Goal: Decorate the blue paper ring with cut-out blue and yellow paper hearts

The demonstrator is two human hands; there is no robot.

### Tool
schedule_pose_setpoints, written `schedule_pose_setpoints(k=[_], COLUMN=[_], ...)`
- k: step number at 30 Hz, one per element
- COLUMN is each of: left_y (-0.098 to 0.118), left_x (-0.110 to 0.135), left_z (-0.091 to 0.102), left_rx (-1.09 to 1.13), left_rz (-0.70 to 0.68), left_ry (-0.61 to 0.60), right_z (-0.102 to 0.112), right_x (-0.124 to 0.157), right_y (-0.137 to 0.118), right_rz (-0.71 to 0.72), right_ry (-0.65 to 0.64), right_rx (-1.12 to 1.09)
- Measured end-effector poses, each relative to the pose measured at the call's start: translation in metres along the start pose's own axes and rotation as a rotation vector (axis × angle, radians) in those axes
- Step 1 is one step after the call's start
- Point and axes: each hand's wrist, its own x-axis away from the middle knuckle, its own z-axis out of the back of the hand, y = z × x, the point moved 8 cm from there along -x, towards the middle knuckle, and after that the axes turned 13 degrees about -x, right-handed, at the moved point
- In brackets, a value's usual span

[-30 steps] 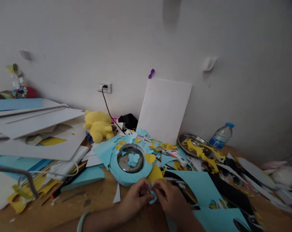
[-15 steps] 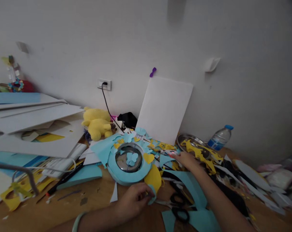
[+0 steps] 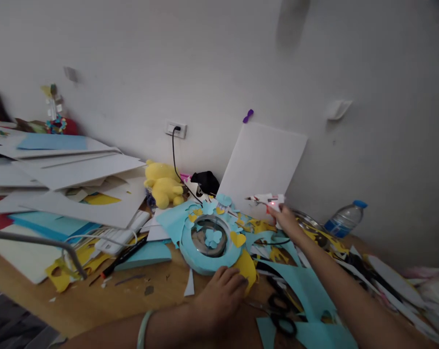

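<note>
Lifted higher, the glue gun (image 3: pixel 276 198) sat in the right hand (image 3: pixel 287 220), gripped by its fingers; yellow paper (image 3: pixel 249 265) lay beside the left hand (image 3: pixel 221 296), its grip hidden.

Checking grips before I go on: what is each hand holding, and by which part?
The right hand holds the white glue gun by its handle. Whether the left hand holds anything cannot be told: its palm side is hidden.

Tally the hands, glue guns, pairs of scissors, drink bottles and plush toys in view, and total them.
Hands: 2 (left hand, right hand)
Glue gun: 1
Pair of scissors: 1
Drink bottle: 1
Plush toy: 1
Total: 6
</note>
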Motion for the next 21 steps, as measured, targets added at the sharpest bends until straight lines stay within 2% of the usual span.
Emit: schedule_pose_setpoints(k=[4, 7, 10, 15, 21], left_y=[-0.005, -0.003, -0.002, -0.003, -0.001], left_x=[-0.002, -0.002, -0.003, -0.004, -0.002], left_z=[-0.007, -0.009, -0.012, -0.012, -0.005], left_rx=[-0.05, -0.07, -0.087, -0.111, -0.113], left_rz=[0.019, 0.0, -0.02, -0.006, -0.022], left_ry=[-0.006, -0.013, -0.022, -0.028, -0.018], right_z=[-0.016, -0.043, -0.073, -0.104, -0.117], right_x=[0.007, 0.025, 0.046, 0.065, 0.08], right_y=[-0.058, -0.101, -0.132, -0.155, -0.158], right_rz=[0.09, 0.223, 0.337, 0.43, 0.487], right_ry=[-0.043, -0.128, -0.224, -0.339, -0.405], right_rx=[0.071, 0.14, 0.209, 0.314, 0.411])
